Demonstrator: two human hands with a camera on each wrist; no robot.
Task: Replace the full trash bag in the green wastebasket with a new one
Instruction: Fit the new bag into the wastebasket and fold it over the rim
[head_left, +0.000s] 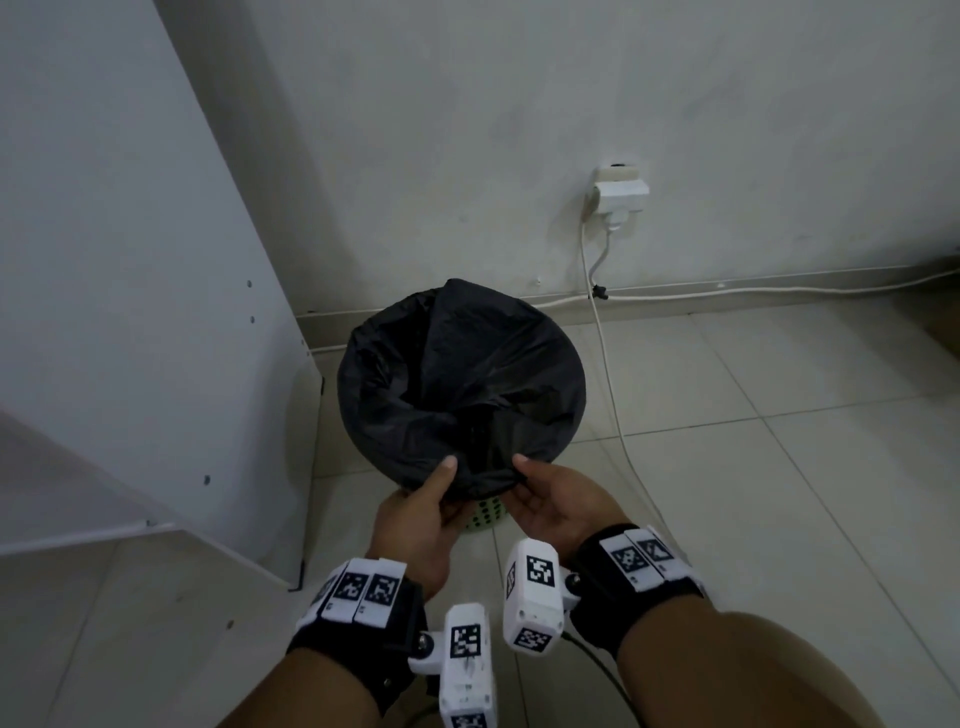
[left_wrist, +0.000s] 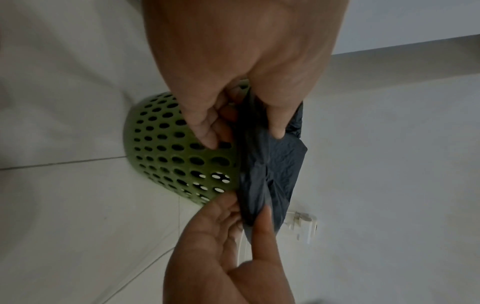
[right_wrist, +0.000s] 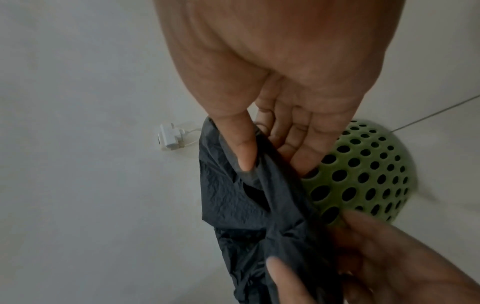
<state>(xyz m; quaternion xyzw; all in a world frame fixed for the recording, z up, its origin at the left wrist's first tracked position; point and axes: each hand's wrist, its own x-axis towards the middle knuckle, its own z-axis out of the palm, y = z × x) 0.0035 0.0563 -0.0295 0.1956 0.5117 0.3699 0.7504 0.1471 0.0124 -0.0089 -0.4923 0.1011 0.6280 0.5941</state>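
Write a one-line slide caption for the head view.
Both hands, left hand and right hand, pinch the near edge of the black trash bag draped over the green wastebasket.

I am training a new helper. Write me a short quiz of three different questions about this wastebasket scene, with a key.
1. True or false: both hands pinch the black bag.
2. The green wastebasket has walls that are: A) solid B) full of round holes C) wire mesh.
3. Fill in: the left hand and right hand hold the bag at its ____ edge, seen from the head view.

Key: 1 true; 2 B; 3 near.
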